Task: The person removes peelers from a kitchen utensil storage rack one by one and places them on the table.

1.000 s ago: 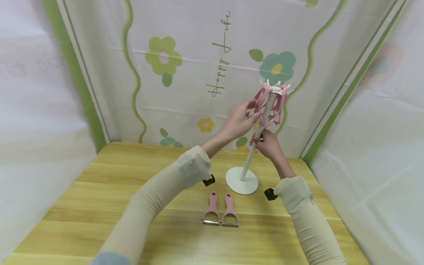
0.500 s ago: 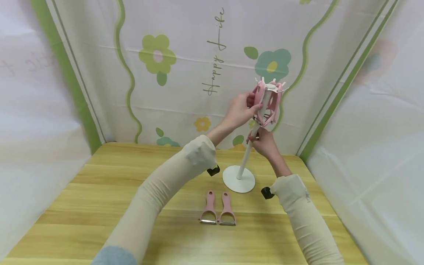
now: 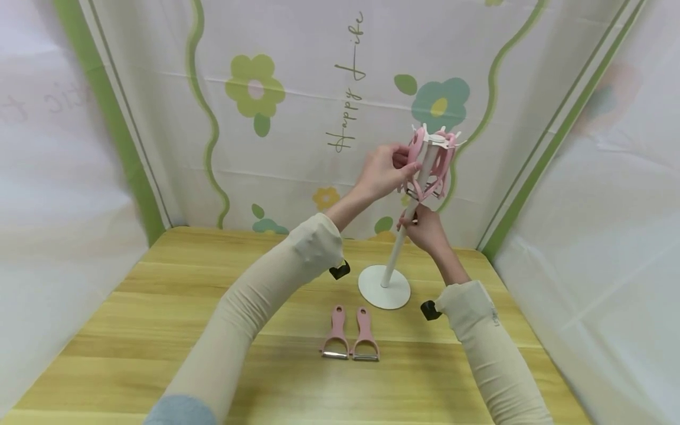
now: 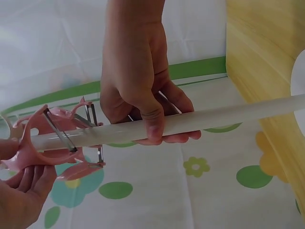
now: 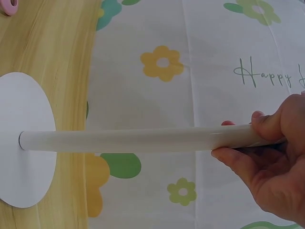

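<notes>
A white stand with a hooked top [image 3: 437, 139] and a round base [image 3: 372, 287] rises from the table. Several pink peelers [image 3: 443, 165] hang around its upper end, overlapping one another. My left hand [image 3: 381, 171] pinches one pink peeler [image 3: 417, 147] by its handle, close against the hooks; whether its hole is over a hook cannot be told. In the left wrist view, that peeler's metal blade [image 4: 59, 130] lies across the pole. Lower down, my right hand [image 3: 429, 230] grips the white pole [image 5: 133, 140], thumb and fingers around it.
Two pink peelers [image 3: 337, 321] [image 3: 363, 321] lie side by side on the wooden table [image 3: 212, 307], blades toward me. Flower-printed fabric [image 3: 297, 118] stands behind the table, with white fabric walls left and right.
Over the last second my left hand has risen slightly with the peeler, nearer the hooks. My right hand stays on the pole, and the view has shifted a little.
</notes>
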`<state>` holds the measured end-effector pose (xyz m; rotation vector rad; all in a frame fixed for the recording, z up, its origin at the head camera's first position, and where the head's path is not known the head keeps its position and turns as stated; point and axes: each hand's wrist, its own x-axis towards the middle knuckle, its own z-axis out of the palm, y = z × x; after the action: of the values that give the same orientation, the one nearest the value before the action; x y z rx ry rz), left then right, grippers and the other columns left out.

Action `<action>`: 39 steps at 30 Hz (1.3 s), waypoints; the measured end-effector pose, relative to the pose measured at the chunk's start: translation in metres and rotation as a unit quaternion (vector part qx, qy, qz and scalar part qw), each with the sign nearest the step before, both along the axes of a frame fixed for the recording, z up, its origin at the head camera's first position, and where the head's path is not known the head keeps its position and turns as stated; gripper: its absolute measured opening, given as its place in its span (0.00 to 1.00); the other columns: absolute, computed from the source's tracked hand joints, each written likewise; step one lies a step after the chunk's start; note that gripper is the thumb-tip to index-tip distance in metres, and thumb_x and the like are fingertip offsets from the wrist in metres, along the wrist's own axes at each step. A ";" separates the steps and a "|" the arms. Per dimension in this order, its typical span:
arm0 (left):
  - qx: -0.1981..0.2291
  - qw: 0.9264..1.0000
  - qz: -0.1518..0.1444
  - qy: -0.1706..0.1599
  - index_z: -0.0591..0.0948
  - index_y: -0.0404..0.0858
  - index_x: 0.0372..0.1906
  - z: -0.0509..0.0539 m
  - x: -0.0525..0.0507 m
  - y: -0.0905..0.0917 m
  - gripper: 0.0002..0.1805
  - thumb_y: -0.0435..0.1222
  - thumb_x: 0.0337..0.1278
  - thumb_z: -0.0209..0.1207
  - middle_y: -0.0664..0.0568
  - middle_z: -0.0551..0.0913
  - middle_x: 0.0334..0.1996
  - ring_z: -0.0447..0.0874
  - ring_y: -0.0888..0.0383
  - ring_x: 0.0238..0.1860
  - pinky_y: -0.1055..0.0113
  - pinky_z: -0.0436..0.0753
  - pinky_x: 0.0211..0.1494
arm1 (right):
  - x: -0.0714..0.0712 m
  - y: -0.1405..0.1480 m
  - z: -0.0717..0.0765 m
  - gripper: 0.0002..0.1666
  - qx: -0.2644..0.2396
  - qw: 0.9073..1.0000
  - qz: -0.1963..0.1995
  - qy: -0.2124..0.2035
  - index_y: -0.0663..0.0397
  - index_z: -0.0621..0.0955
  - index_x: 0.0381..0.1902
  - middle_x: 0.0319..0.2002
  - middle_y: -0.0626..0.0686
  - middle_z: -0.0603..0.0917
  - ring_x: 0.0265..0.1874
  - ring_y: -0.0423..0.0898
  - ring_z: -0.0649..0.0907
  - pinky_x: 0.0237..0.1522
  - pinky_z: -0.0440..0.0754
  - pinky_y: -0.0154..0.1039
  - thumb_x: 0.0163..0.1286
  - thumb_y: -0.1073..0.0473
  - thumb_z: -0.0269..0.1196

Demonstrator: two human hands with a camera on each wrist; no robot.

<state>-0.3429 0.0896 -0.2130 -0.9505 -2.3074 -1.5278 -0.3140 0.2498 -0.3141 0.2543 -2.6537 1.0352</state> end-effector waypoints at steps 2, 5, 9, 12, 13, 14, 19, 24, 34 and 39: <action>0.002 1.000 0.000 -0.001 0.80 0.32 0.55 0.002 0.000 0.000 0.18 0.37 0.65 0.64 0.44 0.87 0.45 0.87 0.58 0.44 0.75 0.84 0.45 | 0.000 0.000 0.000 0.07 0.003 1.000 -0.001 0.002 0.68 0.80 0.40 0.37 0.66 0.87 0.40 0.59 0.87 0.37 0.82 0.40 0.72 0.68 0.56; 0.009 1.000 -0.001 -0.004 0.80 0.31 0.55 0.004 0.000 -0.001 0.18 0.36 0.65 0.64 0.44 0.88 0.45 0.87 0.57 0.44 0.75 0.84 0.45 | 0.000 0.001 -0.001 0.07 0.006 1.000 -0.002 0.005 0.67 0.80 0.40 0.36 0.65 0.87 0.40 0.59 0.87 0.35 0.82 0.38 0.72 0.68 0.56; 0.017 1.000 0.001 -0.003 0.80 0.31 0.55 0.006 0.000 -0.003 0.18 0.36 0.65 0.64 0.44 0.87 0.45 0.87 0.57 0.44 0.75 0.84 0.45 | -0.001 0.001 0.000 0.07 0.008 1.000 -0.003 0.009 0.66 0.81 0.39 0.35 0.64 0.87 0.39 0.59 0.88 0.32 0.80 0.36 0.71 0.67 0.56; 0.025 1.000 0.003 -0.004 0.81 0.31 0.55 0.006 0.001 -0.005 0.18 0.36 0.64 0.64 0.44 0.87 0.45 0.86 0.56 0.44 0.75 0.84 0.46 | -0.001 0.001 -0.001 0.07 0.009 1.000 -0.002 0.012 0.66 0.81 0.39 0.35 0.64 0.88 0.39 0.59 0.88 0.32 0.80 0.36 0.71 0.68 0.56; 0.029 1.000 0.004 -0.003 0.81 0.31 0.55 0.006 0.001 -0.005 0.18 0.36 0.64 0.64 0.43 0.87 0.45 0.86 0.56 0.44 0.74 0.84 0.46 | -0.001 0.001 -0.001 0.07 0.009 1.000 -0.001 0.013 0.66 0.80 0.38 0.35 0.64 0.88 0.39 0.59 0.88 0.32 0.80 0.37 0.71 0.68 0.56; 0.033 0.999 0.003 -0.001 0.81 0.31 0.55 0.006 0.001 -0.006 0.18 0.36 0.64 0.64 0.43 0.87 0.45 0.86 0.56 0.44 0.74 0.84 0.46 | -0.001 0.001 -0.001 0.07 0.011 1.000 0.000 0.015 0.66 0.80 0.38 0.35 0.64 0.87 0.39 0.59 0.88 0.32 0.81 0.37 0.71 0.68 0.56; 0.044 0.999 -0.007 0.006 0.81 0.30 0.54 0.004 0.002 -0.009 0.17 0.35 0.64 0.64 0.43 0.87 0.45 0.86 0.55 0.43 0.74 0.85 0.45 | -0.001 0.001 -0.001 0.07 0.014 1.000 0.000 0.015 0.66 0.81 0.39 0.35 0.64 0.88 0.39 0.59 0.88 0.32 0.81 0.38 0.71 0.67 0.57; 0.055 0.998 -0.017 0.015 0.81 0.30 0.53 0.002 0.004 -0.014 0.17 0.35 0.64 0.64 0.42 0.87 0.45 0.86 0.54 0.43 0.73 0.85 0.46 | -0.001 0.001 -0.001 0.07 0.022 1.000 -0.004 0.013 0.66 0.81 0.38 0.34 0.64 0.88 0.39 0.59 0.88 0.31 0.79 0.36 0.71 0.67 0.57; 0.055 0.998 -0.024 -0.005 0.82 0.30 0.47 0.000 0.011 -0.019 0.12 0.32 0.62 0.65 0.41 0.86 0.39 0.85 0.56 0.38 0.73 0.84 0.38 | 0.001 0.001 0.001 0.07 0.013 1.000 -0.010 -0.001 0.67 0.80 0.40 0.37 0.65 0.87 0.38 0.58 0.87 0.31 0.79 0.36 0.72 0.66 0.57; 0.051 0.998 -0.038 -0.011 0.83 0.29 0.42 -0.003 0.011 -0.021 0.09 0.30 0.60 0.66 0.40 0.87 0.35 0.85 0.56 0.33 0.66 0.86 0.39 | 0.002 0.002 0.002 0.08 0.014 1.000 -0.018 -0.010 0.67 0.80 0.41 0.38 0.65 0.87 0.39 0.59 0.87 0.31 0.79 0.35 0.73 0.65 0.57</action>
<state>-0.3320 0.0685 -0.2156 -1.0101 -2.2075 -1.6760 -0.3120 0.2514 -0.3125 0.2016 -2.6819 0.9950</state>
